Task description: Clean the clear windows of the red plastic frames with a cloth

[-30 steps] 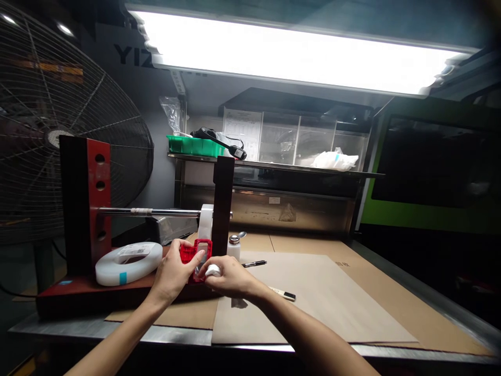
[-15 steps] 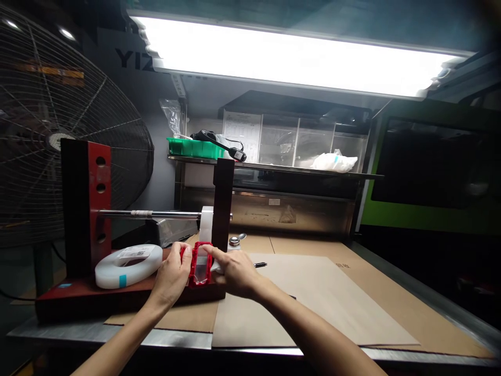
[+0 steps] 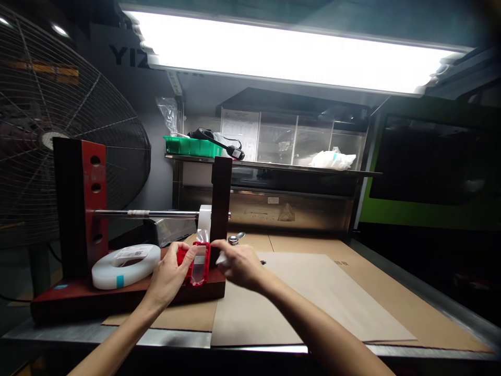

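My left hand (image 3: 172,271) grips a red plastic frame (image 3: 205,274) by its left side, thumb on the near face. Clear film covers the frame's opening, with a pale patch inside it. Just above its top edge, a creased clear strip (image 3: 202,236) leads up to a white roll (image 3: 204,216) on a metal rod (image 3: 168,214). My right hand (image 3: 242,265) is just right of the frame, its index finger stretched toward the frame's upper right corner. A small white wad (image 3: 222,258), possibly cloth, is tucked under its curled fingers.
A red-and-black stand (image 3: 96,209) carries the rod; a large film roll (image 3: 127,266) with blue tape lies on its base. Cardboard sheets (image 3: 313,297) cover the bench. Behind are a small metal-lidded bottle (image 3: 234,240), a shelf with a green bin (image 3: 191,147), and a large fan (image 3: 129,136).
My right hand has drawn off the red frame to the right, its index finger leaving the film. The strip above the frame now looks creased and clear. My left hand keeps its hold.
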### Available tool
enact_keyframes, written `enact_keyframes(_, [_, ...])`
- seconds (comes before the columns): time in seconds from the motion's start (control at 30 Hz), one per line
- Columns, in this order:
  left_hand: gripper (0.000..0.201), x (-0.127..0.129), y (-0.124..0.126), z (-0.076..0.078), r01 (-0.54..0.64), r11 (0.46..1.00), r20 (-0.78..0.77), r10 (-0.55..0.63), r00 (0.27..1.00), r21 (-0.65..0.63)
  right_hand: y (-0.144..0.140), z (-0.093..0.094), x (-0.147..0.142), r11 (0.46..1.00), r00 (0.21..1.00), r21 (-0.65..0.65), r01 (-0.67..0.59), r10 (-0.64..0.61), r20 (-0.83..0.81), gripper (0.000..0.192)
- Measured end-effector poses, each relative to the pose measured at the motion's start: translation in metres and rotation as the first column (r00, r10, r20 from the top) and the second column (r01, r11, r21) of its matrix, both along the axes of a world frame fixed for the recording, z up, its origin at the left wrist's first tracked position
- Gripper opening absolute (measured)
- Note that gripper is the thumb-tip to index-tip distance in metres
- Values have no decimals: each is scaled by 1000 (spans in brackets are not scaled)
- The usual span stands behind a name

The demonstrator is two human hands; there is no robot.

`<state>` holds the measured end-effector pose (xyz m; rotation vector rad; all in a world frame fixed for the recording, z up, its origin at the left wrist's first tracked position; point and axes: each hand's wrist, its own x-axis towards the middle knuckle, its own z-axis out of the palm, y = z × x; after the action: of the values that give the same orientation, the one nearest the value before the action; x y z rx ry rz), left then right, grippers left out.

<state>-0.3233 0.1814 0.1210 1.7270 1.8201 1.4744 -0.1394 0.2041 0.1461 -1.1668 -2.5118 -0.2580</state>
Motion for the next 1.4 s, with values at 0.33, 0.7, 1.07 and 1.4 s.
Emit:
enact_keyframes(0.33, [34,4,4,6,-64,998,-18,64,998,12,47,-64,99,896,953,-341,284,-225,203,25])
enact_keyframes(0.7, [32,-1,7,9,-94,995,-67,95,993,14,33,-35,85,987,998,-158,37,-30,52,20])
enact_keyframes(1.07, [30,-7,12,8,-41,998,-73,38,997,-48,23,33,27,953,949,232,-193,120,293,22])
enact_keyframes(1.4, [27,-7,13,7,-33,994,-60,27,998,-103,29,33,22,912,895,314,-264,111,432,26])
